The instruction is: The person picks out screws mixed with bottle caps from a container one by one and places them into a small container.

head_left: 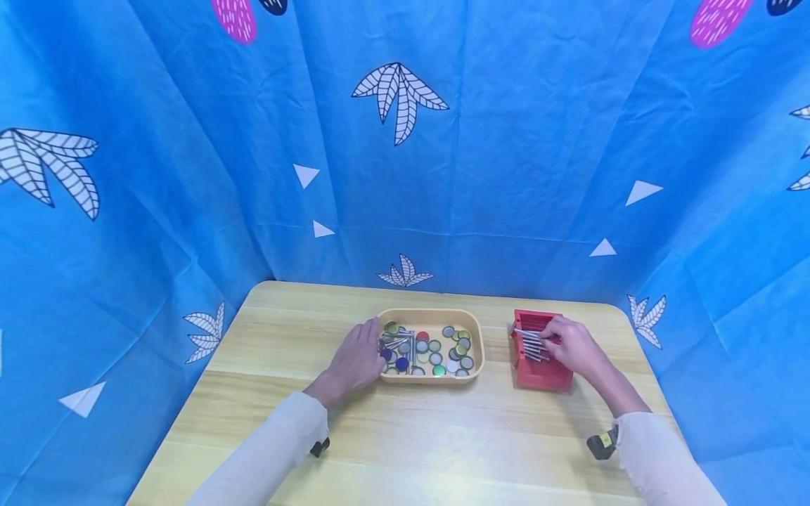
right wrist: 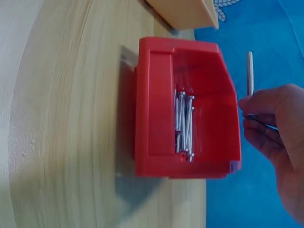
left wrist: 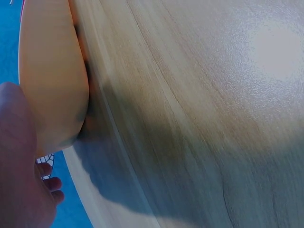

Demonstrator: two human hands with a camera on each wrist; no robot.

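My left hand (head_left: 359, 357) grips the left end of a pale orange plastic tray (head_left: 433, 379), its thumb against the outer wall in the left wrist view. Inside the tray lie many bottle caps (head_left: 434, 358), with several silver bolts (head_left: 397, 343) among them at the left. Over a red plastic bin (head_left: 545, 379) my right hand (head_left: 572, 344) pinches a long, thin silver bolt (right wrist: 250, 71) between thumb and fingers. A second dark piece shows beneath the fingers, too unclear to name. More bolts (right wrist: 183, 123) lie inside the bin.
Both containers stand on a light wooden table (head_left: 392, 429), the bin right of the tray with a gap between them. A blue patterned curtain (head_left: 506, 176) encloses the back and sides. A small black device (head_left: 602, 444) sits at the right wrist.
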